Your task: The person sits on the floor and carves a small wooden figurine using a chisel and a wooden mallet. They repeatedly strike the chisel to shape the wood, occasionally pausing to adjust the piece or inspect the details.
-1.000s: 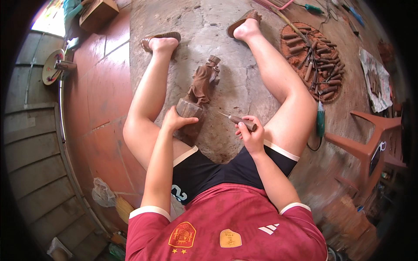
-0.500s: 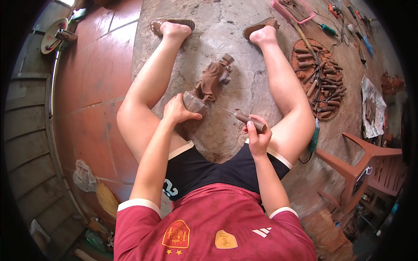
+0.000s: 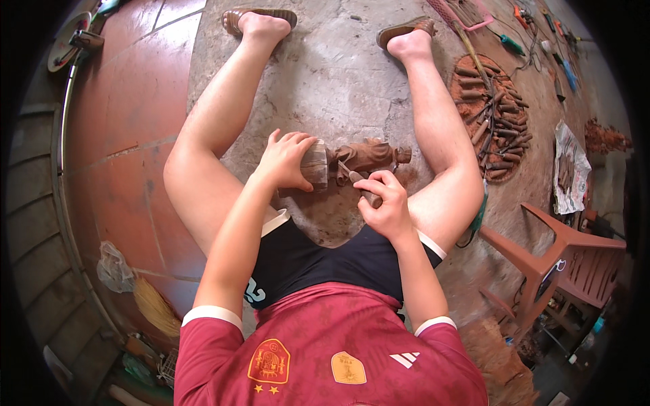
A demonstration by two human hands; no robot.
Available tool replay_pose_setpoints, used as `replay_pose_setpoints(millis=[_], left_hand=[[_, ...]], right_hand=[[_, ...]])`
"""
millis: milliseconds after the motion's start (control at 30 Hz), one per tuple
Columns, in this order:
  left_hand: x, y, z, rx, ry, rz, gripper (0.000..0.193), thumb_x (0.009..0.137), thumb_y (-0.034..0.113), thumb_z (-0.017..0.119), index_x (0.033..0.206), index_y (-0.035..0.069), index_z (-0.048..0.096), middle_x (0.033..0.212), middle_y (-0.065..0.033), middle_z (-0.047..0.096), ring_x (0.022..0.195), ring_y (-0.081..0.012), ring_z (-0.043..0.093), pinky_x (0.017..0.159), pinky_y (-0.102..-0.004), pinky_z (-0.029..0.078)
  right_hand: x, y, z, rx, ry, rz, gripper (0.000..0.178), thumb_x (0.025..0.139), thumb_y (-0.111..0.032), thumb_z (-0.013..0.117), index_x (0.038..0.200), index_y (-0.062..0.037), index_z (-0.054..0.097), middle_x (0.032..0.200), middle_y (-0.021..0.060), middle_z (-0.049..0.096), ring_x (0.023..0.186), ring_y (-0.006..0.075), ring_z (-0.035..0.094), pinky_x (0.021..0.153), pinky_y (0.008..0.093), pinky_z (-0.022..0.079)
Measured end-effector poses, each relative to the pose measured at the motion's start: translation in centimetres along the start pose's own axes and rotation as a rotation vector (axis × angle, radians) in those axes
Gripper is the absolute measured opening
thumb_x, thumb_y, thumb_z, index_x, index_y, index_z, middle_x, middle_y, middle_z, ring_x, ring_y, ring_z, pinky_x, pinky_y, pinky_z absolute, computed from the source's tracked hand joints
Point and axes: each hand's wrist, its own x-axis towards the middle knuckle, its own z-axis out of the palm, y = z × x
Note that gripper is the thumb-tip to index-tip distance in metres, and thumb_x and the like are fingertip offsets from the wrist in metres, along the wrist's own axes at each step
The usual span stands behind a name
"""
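A brown carved wooden figure (image 3: 365, 156) lies on its side between my legs, its head end to the right and its squared block base (image 3: 317, 166) to the left. My left hand (image 3: 287, 162) is closed around that base, thumb on the near side and fingers over the far side. In my right hand (image 3: 387, 204) is a carving chisel (image 3: 366, 194), gripped by its wooden handle. The chisel's thin blade points up and left, its tip at the figure's lower part near the base; whether it touches is hard to tell.
On the right, several wooden-handled tools (image 3: 502, 128) lie over a reddish-brown round patch. Beyond are a pink basket (image 3: 474, 26) and a green-handled tool (image 3: 512, 44). A brown plastic chair (image 3: 552, 250) stands at lower right. At left are a plastic bag (image 3: 115, 267) and broom (image 3: 155, 306).
The figure has turned from slanting away to lying crosswise, head end right. My left hand has shifted on the base, and my right hand has brought the chisel left to the figure.
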Motion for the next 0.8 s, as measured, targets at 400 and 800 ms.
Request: replay_pose_setpoints(millis=[400, 800], left_hand=[[-3.9, 2.7, 1.1, -0.364, 0.118, -0.691, 0.126, 0.059, 0.028, 0.093, 0.146, -0.016, 0.012, 0.129, -0.0296, 0.057, 0.123, -0.0359, 0.056, 0.103, -0.0366, 0.046], [-2.7, 2.2, 0.4, -0.393, 0.0, -0.776, 0.094, 0.06, 0.021, 0.093, 0.13, -0.004, 0.036, 0.119, -0.0248, 0.064, 0.117, -0.0365, 0.06, 0.099, -0.0409, 0.048]], right_hand=[[2.0, -2.0, 0.0, -0.084, -0.351, 0.083, 0.021, 0.075, -0.006, 0.068, 0.096, -0.005, 0.072, 0.105, 0.0162, 0.061, 0.083, 0.0339, 0.067, 0.076, 0.0407, 0.055], [2.8, 0.8, -0.9, -0.32, -0.296, 0.125, 0.026, 0.083, -0.015, 0.071, 0.106, -0.0049, 0.067, 0.086, 0.0197, 0.069, 0.078, 0.0386, 0.068, 0.069, 0.0442, 0.055]])
